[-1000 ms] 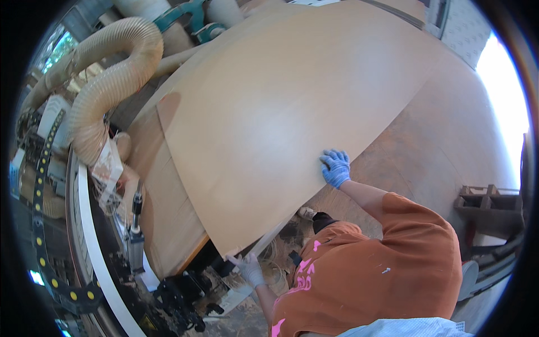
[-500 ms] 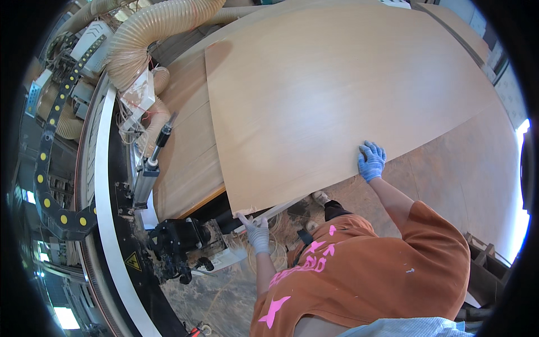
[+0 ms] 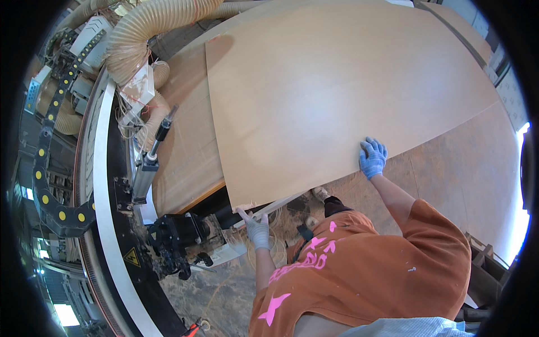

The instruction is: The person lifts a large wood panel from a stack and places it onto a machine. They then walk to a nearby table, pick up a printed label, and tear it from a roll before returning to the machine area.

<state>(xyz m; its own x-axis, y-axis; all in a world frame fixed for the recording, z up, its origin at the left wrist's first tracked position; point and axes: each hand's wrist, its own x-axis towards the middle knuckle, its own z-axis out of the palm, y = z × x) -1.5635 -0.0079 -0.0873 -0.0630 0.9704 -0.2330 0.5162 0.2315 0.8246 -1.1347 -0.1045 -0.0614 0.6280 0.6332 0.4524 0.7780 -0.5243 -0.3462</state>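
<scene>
A large thin tan panel (image 3: 314, 95), like a wood sheet, spreads out before me. At its near left corner is my left hand (image 3: 257, 230) in a pale glove, fingers apart, one fingertip touching the slightly chipped corner. My right hand (image 3: 373, 157), in a blue glove, lies on top of the panel at its near edge with the fingers stretched out. Neither hand is closed around the panel, as far as I can see. Beneath the panel, another wood-coloured board (image 3: 188, 135) shows along its left side.
On the left runs a machine with a white rail (image 3: 103, 163), a black cable chain (image 3: 42, 151), a metal cylinder (image 3: 150, 165) and a black motor unit (image 3: 179, 236). A ribbed hose (image 3: 163, 22) arches above the boards. Dusty floor (image 3: 224, 292) lies below.
The whole view has shifted slightly. Both hands stay at the same spots on the panel, with no clear movement of it.
</scene>
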